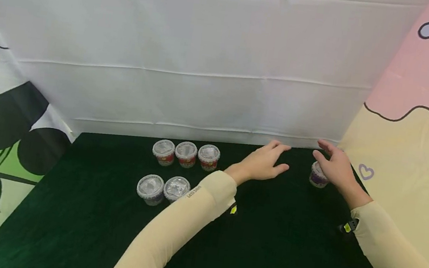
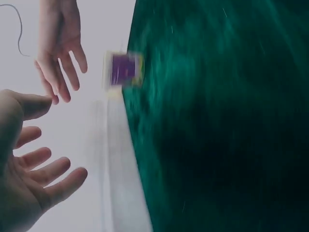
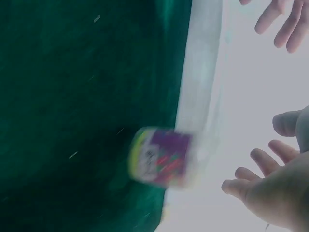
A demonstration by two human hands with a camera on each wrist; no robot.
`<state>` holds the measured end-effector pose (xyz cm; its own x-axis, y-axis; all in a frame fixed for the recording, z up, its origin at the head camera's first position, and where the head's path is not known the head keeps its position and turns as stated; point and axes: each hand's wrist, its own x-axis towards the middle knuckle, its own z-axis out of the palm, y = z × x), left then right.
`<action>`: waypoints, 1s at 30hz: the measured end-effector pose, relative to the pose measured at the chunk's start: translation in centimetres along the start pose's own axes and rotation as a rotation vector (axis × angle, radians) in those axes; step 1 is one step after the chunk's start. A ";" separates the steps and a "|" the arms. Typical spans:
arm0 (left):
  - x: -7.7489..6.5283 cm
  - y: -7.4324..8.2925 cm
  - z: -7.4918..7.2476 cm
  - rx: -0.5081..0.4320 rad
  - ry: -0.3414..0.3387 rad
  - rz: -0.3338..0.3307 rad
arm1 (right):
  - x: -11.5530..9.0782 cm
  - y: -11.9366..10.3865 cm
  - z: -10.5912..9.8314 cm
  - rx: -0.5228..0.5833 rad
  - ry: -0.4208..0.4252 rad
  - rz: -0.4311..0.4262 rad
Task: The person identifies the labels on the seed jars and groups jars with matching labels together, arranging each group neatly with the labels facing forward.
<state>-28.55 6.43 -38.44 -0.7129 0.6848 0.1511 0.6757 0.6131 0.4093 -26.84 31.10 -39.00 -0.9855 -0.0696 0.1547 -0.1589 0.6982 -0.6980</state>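
A small lidded tub with a purple label (image 1: pixel 319 176) stands near the right back of the dark green cloth. My right hand (image 1: pixel 335 167) is over its right side, fingers extended and partly overlapping it in the head view. In the right wrist view, a gap shows between that hand and the blurred purple tub (image 3: pixel 161 157). My left hand (image 1: pixel 263 163) hovers over the cloth left of the tub, fingers spread, holding nothing. The left wrist view shows the fingers of my left hand (image 2: pixel 34 174) loosely bent, with the tub (image 2: pixel 124 70) farther off.
Three lidded tubs with red labels (image 1: pixel 185 154) stand in a row at the back, left of my left hand. Two more tubs (image 1: pixel 150 189) sit in front of them, one partly behind my left sleeve. A white cloth wall (image 1: pixel 192 57) rises behind; a printed panel (image 1: pixel 410 180) borders the right.
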 end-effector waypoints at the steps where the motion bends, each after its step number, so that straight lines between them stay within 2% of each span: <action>1: 0.4 0.3 0.6 -0.043 0.002 0.008 | -0.2 0.6 -0.2 0.021 0.011 0.014; 6: 2.4 1.6 4.1 -0.272 0.003 0.008 | -1.4 3.3 -0.5 0.119 0.032 0.098; 10: 3.7 2.3 6.7 -0.451 0.029 -0.046 | -2.4 4.6 -0.2 0.204 0.027 0.156; 14: 4.6 2.8 8.8 -0.562 0.074 -0.108 | -3.0 5.4 0.5 0.328 0.019 0.208; 18: 5.4 2.9 10.3 -0.585 0.131 -0.150 | -3.2 5.8 1.1 0.449 0.018 0.267; 22: 6.1 2.9 11.2 -0.584 0.167 -0.150 | -3.1 5.9 1.6 0.544 0.020 0.317; 30: 6.9 3.1 11.8 -0.570 0.127 -0.176 | -2.9 6.2 1.7 0.645 0.027 0.376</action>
<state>-29.14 17.71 -46.69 -0.8451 0.5186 0.1297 0.3644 0.3813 0.8496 -25.11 34.38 -44.99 -0.9798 0.1144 -0.1638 0.1768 0.1140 -0.9776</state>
